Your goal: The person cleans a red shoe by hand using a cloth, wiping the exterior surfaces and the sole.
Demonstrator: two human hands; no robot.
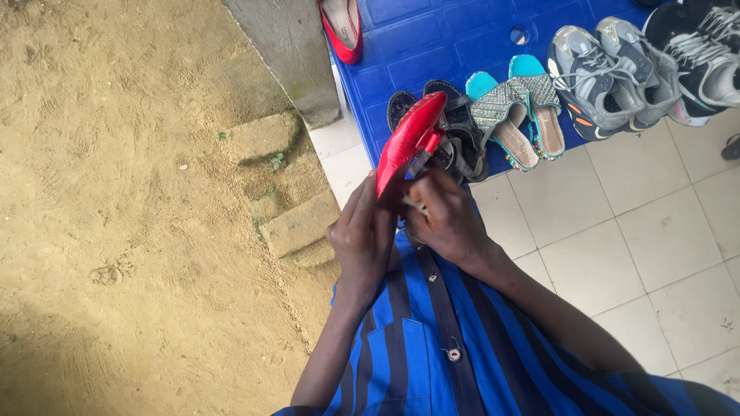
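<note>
My left hand (362,231) grips a glossy red high-heeled shoe (408,139) by its rear end, sole side up, toe pointing away from me. My right hand (447,216) is closed against the shoe's underside near the heel, pinching something small and pale that I cannot make out. Both hands are held above my blue striped shirt (432,347).
A blue plastic mat (447,38) lies ahead with a second red shoe (343,27), dark sandals (462,127), teal slippers (520,108) and grey sneakers (609,73). White floor tiles (647,231) are on the right. Sandy ground (116,192) and a concrete step edge (289,54) are on the left.
</note>
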